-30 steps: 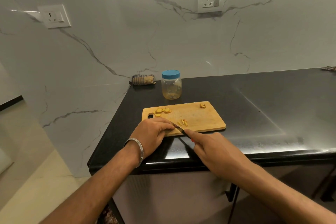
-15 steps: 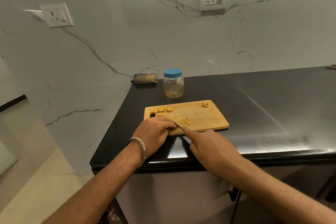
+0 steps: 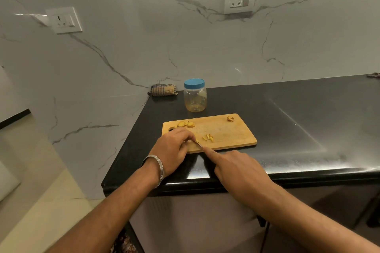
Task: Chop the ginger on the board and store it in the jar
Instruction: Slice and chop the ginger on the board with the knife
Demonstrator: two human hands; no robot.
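A wooden chopping board (image 3: 224, 131) lies flat near the front corner of the black bench (image 3: 298, 113). Round ginger slices (image 3: 186, 124) sit at its far left corner, a few thin ginger sticks (image 3: 208, 137) lie near its front edge, and one curled ginger scrap (image 3: 230, 118) rests at the far right corner. Just behind the board stands an upright clear plastic jar (image 3: 195, 98), its blue lid (image 3: 194, 83) on, with a little yellowish content at the bottom
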